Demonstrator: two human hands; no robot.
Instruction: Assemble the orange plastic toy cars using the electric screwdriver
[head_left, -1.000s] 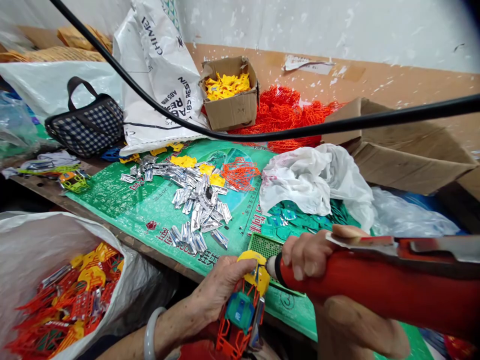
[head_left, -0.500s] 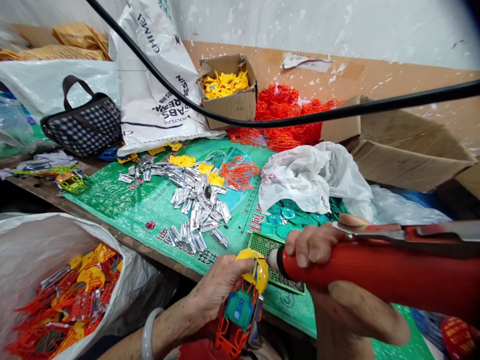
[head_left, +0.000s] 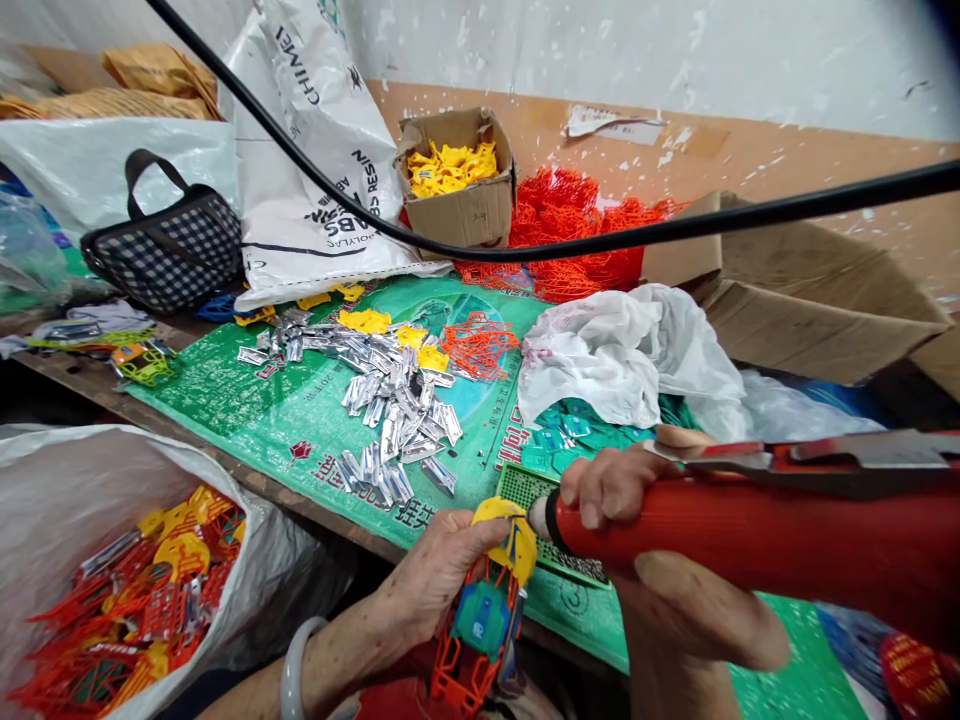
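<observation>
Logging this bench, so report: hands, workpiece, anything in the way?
Left hand gripping plastic assembly. Right hand holding red tool, tip at assembly's yellow end. Black cable crossing view.

Near the desk's front edge are one toy vehicle, one red power tool and one green basket. Toward its back edge stand two open cardboard boxes and one checkered bag.

table | atop: green sheet | on sheet: silver parts, yellow parts, orange-red frames, green tray
</observation>
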